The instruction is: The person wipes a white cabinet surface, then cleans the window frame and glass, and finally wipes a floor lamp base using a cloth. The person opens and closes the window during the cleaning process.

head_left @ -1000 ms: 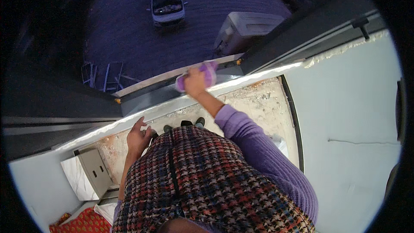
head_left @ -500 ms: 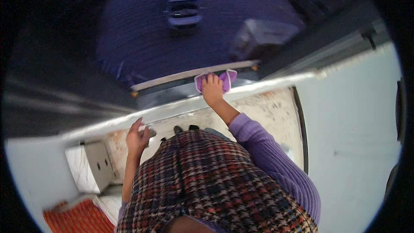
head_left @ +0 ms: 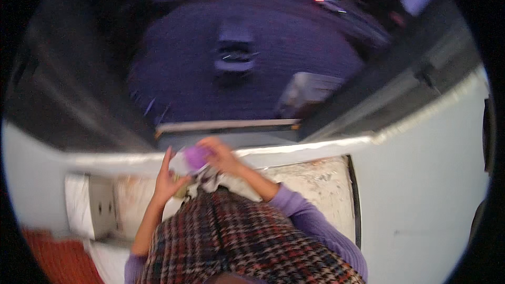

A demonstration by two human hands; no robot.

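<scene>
A purple cloth with a white edge (head_left: 195, 158) is bunched up just above the inner side of the window ledge. My right hand (head_left: 223, 156) grips it with bent fingers, smeared by motion. Close to the cloth's left side, my left hand (head_left: 167, 183) is raised with its thumb and fingers spread apart. Whether its fingertips touch the cloth's white edge I cannot tell. Below the hands, by my checked garment, sits a blurred white and dark shape (head_left: 209, 179).
The white ledge (head_left: 305, 149) runs across in front of me, with dark frames on both sides of the opening. Far below outside stand a parked vehicle (head_left: 235, 52) and a pale boxy shape (head_left: 310, 92). At left are a white cabinet (head_left: 94, 205) and a red striped cloth (head_left: 60, 257).
My right hand has drawn the purple cloth from the outer sill back and left, next to my left hand. My view has tilted up, and a car with red lights now shows outside.
</scene>
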